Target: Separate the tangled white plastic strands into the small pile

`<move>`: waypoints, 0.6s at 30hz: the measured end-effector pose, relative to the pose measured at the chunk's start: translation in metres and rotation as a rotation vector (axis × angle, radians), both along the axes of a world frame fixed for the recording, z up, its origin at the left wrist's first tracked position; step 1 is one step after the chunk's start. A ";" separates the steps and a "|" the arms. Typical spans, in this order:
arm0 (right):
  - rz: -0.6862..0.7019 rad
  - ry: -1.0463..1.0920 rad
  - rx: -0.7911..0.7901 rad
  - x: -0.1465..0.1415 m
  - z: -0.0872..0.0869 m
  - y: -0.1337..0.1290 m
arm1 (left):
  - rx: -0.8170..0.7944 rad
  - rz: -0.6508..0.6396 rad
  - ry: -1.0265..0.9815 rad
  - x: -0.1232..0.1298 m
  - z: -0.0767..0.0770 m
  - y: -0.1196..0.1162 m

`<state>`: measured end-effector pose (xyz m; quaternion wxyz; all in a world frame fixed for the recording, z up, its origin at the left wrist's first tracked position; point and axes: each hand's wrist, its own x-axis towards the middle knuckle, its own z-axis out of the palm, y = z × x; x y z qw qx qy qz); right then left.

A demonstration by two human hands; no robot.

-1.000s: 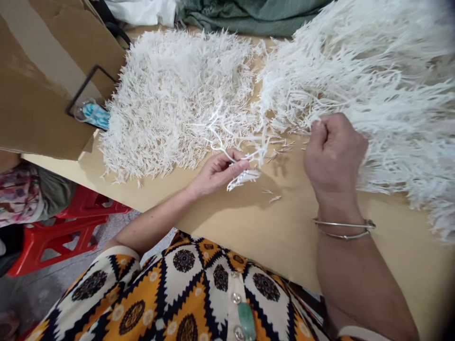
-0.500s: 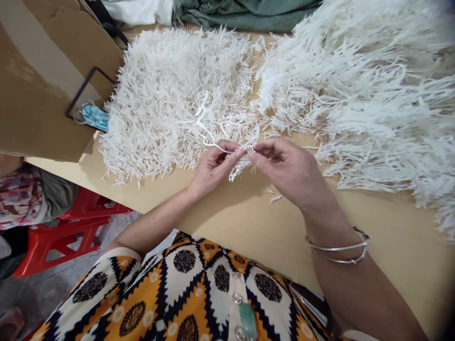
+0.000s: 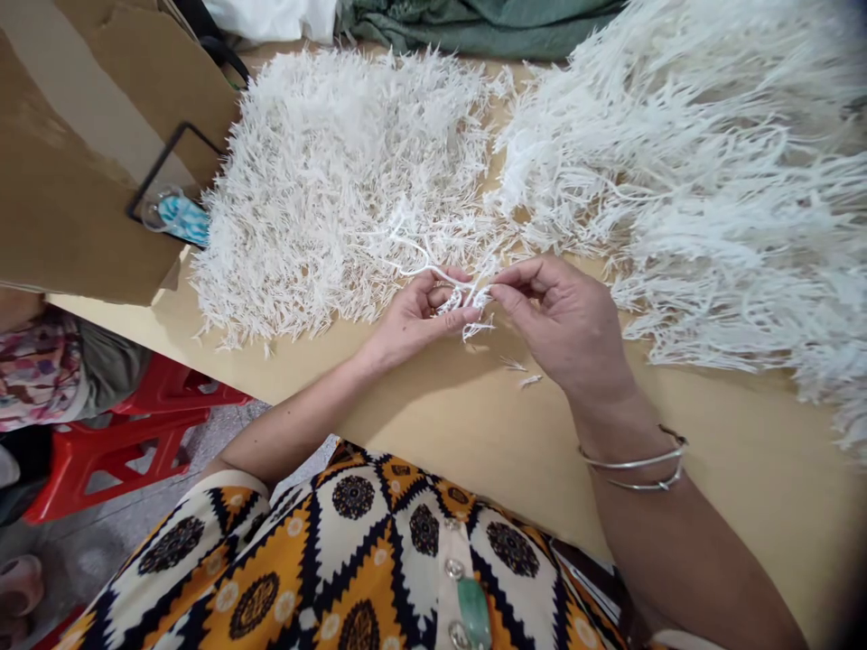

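Observation:
A thin white branched strand (image 3: 428, 260) runs between my hands, near the table's front edge. My left hand (image 3: 426, 311) has its fingers closed round the strand's lower part, with small white tufts showing at the fingertips. Thumb and forefinger of my right hand (image 3: 552, 311) pinch the strand's right side, a short way from the left fingertips. Behind them lies a wide pile of short white feathery pieces (image 3: 339, 171). Longer white strands form a second pile (image 3: 711, 199) at the right.
A cardboard box (image 3: 88, 162) stands at the left, with a black wire frame and a blue-and-white item (image 3: 182, 218) beside it. Green cloth (image 3: 474, 25) lies at the back. Small loose bits (image 3: 530, 381) rest on the table (image 3: 515, 451). Red stools (image 3: 115, 451) and a seated person are at the left.
The strand has shifted and its free end has dropped lower. My right hand has moved slightly right, and my left fingers hold more of the strand with the thumb stretched further right.

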<state>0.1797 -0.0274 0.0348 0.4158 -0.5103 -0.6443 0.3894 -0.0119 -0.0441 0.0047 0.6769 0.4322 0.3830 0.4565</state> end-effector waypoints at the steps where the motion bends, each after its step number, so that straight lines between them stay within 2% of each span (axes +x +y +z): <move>1: -0.001 -0.057 0.053 -0.001 -0.001 -0.001 | -0.001 0.000 0.005 -0.001 -0.001 0.001; 3: -0.028 -0.192 0.184 -0.001 -0.005 0.001 | 0.007 -0.015 0.017 -0.002 -0.003 0.002; 5: -0.118 -0.325 0.295 0.003 -0.013 0.005 | 0.014 -0.081 0.021 -0.001 -0.002 0.000; 8: -0.292 -0.415 0.289 0.017 -0.020 0.015 | 0.017 -0.185 0.035 0.001 0.000 -0.006; 12: -0.337 -0.387 0.305 0.031 -0.005 0.017 | 0.093 -0.083 0.022 0.002 -0.002 -0.004; 14: -0.307 -0.362 0.362 0.031 0.006 0.012 | 0.119 -0.002 0.026 0.002 -0.004 -0.001; 15: -0.246 -0.338 0.369 0.029 0.011 0.010 | 0.117 0.026 0.032 0.001 -0.004 0.000; 18: 0.066 -0.267 0.298 0.022 0.020 0.004 | 0.094 0.064 0.038 0.000 -0.003 0.001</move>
